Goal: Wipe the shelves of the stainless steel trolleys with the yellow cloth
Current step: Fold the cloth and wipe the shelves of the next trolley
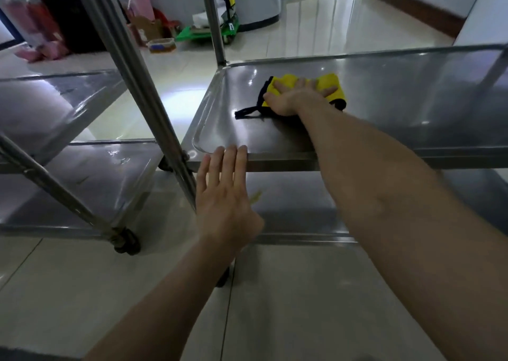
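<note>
Two trolleys (412,91), one yellow cloth (333,83) lying nine-to-three under my right hand (297,98), fingers spread; left hand (222,195), fingers together, touches the shelf rim (277,156).

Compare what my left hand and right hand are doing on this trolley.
The right hand presses flat on the yellow cloth, out on the shelf; the left hand has no cloth, its fingertips at that shelf's front rim. The right hand reaches further in than the left hand. Both are open, fingers straight.
</note>
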Available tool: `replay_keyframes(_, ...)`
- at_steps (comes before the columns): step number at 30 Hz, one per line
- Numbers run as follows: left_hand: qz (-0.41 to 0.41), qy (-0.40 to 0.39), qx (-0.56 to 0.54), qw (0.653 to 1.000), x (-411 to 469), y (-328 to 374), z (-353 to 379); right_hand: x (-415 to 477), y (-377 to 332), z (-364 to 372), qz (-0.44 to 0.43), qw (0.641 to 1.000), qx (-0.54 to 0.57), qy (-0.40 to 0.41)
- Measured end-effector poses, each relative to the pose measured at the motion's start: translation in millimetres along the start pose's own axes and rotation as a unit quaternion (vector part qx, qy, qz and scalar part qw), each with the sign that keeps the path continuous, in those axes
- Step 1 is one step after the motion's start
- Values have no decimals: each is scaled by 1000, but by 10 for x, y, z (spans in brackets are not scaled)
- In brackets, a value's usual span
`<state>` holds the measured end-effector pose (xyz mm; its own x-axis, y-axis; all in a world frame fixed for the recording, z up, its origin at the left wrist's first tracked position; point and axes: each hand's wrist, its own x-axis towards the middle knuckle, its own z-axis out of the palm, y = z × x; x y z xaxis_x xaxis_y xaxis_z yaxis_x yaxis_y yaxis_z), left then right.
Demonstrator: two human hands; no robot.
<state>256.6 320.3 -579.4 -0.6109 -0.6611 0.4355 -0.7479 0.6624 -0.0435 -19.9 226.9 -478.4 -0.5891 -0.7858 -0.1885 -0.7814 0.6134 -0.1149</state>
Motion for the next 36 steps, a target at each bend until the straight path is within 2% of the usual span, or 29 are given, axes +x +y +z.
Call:
replay_keyframes(8,32,-9,-78,996,-27,-6,-296,-1128,374,395,-106,994,-12,25)
replay_keyframes(10,46,7,-219,975,-142,-104,-419,-1430,485,483,-114,992,-11,58)
replay_keyframes(11,31,44,-288,956,-224,-200,-455,-1540,517,512,-116,990,-13,75)
replay_keyframes(12,-7,93,-329,940,-294,-308,-482,-1616,525,533,-116,989,-16,88)
replay_keyframes(14,-142,176,-315,922,-298,-568,-525,-1699,462,552,-107,990,-23,87)
replay_keyframes(15,-214,180,-331,901,-219,-666,-551,-1733,399,561,-100,992,-26,78)
replay_keyframes(16,-251,156,-386,874,-122,-738,-596,-1767,313,576,-94,992,-29,74)
replay_keyframes(18,-220,90,-462,855,72,-846,-646,-1827,78,622,-93,992,-33,84)
replay_keyframes(20,-181,65,-482,855,169,-927,-637,-1874,-206,659,-102,990,-40,86)
replay_keyframes(25,-167,73,-482,857,237,-1129,-534,-1765,-772,666,-116,992,-21,40)
replay_keyframes(31,-140,68,-500,852,428,-1293,-367,-1017,-1070,536,-57,998,-1,-15)
replay_keyframes(36,-105,89,-505,852,497,-1373,-220,-315,-1230,402,-35,999,-4,19)
